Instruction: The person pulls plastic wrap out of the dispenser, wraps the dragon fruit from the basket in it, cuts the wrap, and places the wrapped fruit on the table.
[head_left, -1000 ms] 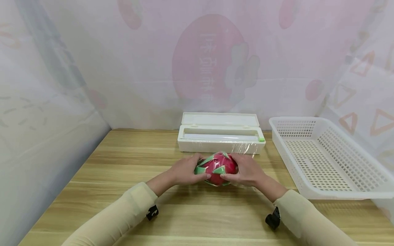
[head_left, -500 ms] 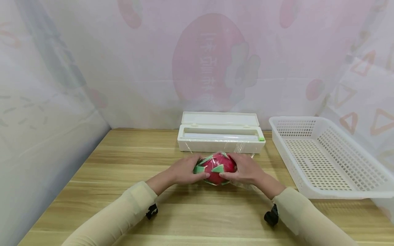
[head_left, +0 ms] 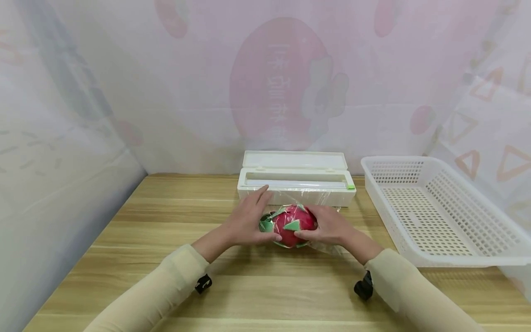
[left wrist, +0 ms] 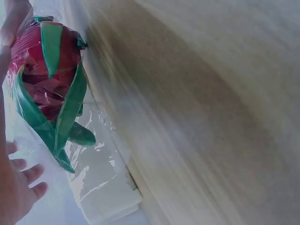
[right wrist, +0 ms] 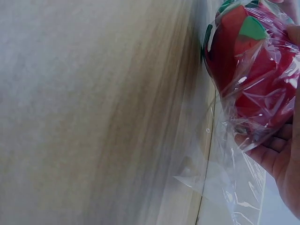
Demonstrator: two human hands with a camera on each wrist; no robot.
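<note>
A red dragon fruit (head_left: 296, 230) with green scales sits under clear cling film (right wrist: 229, 183) above the middle of the table. My right hand (head_left: 332, 226) grips its right side, thumb in front and fingers curled behind and beneath. My left hand (head_left: 244, 223) is at its left end with fingers raised and spread off the fruit; the thumb lies against the front. In the left wrist view those fingers (left wrist: 30, 180) stand clear of the green scales. Film stretches from the fruit back to the white cling film box (head_left: 344, 199), whose lid (head_left: 294, 160) is up.
A white perforated plastic basket (head_left: 464, 262) stands on the right of the wooden table (head_left: 265, 295). Printed cloth walls (head_left: 186, 106) enclose the back and both sides. A film roll (head_left: 298, 184) lies in the box.
My left fingers have lifted off the dragon fruit and spread toward the box. The right hand keeps its grip. The fruit has barely moved.
</note>
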